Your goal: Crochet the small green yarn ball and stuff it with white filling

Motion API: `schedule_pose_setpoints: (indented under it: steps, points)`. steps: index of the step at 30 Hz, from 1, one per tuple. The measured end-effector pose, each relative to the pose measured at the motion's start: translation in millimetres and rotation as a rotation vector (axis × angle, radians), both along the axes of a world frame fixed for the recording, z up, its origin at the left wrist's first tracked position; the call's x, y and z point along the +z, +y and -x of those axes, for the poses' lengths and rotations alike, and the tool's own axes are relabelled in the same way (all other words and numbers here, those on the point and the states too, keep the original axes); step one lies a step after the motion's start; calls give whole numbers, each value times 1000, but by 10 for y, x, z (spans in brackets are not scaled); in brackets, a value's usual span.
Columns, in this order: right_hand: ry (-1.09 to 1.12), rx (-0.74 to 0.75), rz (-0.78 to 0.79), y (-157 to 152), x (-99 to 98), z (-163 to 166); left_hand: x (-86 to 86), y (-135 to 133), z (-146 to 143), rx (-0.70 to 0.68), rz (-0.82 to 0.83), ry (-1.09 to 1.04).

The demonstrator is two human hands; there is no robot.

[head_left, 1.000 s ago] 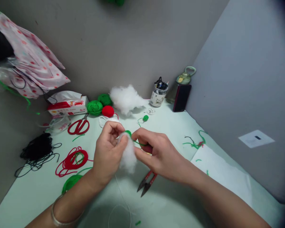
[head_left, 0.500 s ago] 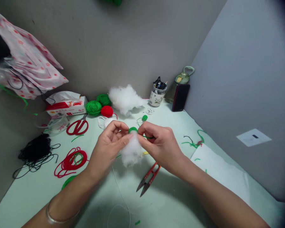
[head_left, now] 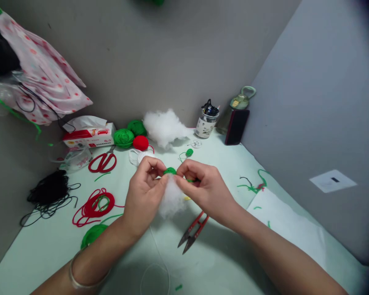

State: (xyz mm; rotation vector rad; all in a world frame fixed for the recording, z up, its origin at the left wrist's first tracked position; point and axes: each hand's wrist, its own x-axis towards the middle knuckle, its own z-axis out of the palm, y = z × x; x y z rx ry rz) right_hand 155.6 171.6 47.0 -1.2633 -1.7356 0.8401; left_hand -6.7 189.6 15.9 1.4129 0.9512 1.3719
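Between my two hands is a small green crocheted piece (head_left: 170, 170), with a tuft of white fiber stuffing (head_left: 171, 198) hanging below it. My left hand (head_left: 146, 186) pinches the green piece and the top of the tuft from the left, fingers curled. From the right, my right hand (head_left: 203, 184) pinches the same piece between thumb and forefinger. A bit of green yarn shows under the right fingers. Thread snips (head_left: 193, 232) with orange-red handles lie on the table below my right hand. The inside of the green piece is hidden.
Behind my hands sit a big clump of stuffing (head_left: 166, 128), green yarn balls (head_left: 124, 138) and a red ball (head_left: 140, 143). Red scissors (head_left: 103, 162), black yarn (head_left: 49, 188) and a red yarn coil (head_left: 98, 207) lie left. A phone (head_left: 237, 128) leans against a bottle (head_left: 240, 100). White paper (head_left: 290, 225) lies right.
Both hands stay pinched on the green piece, the left thumb now closer to the right fingers. The tuft hangs slightly differently. The whole view has shifted a little.
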Motion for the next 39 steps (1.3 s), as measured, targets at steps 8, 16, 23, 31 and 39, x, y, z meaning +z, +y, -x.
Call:
schedule_pose_setpoints:
  steps: [8, 16, 23, 31, 39]
  points:
    - [-168, -68, -269, 0, 42, -53, 69, -26, 11, -185, 47, -91]
    - [-234, 177, -77, -129, 194, -49, 19, 14, -36, 4, 19, -71]
    - [-202, 7, -122, 8, 28, -34, 12, -31, 0, -135, 232, -139]
    - [-265, -64, -224, 25, 58, -102, 55, -35, 3, -223, 183, -157]
    - [-155, 117, 74, -92, 197, -61, -70, 3, -37, -49, -36, -45]
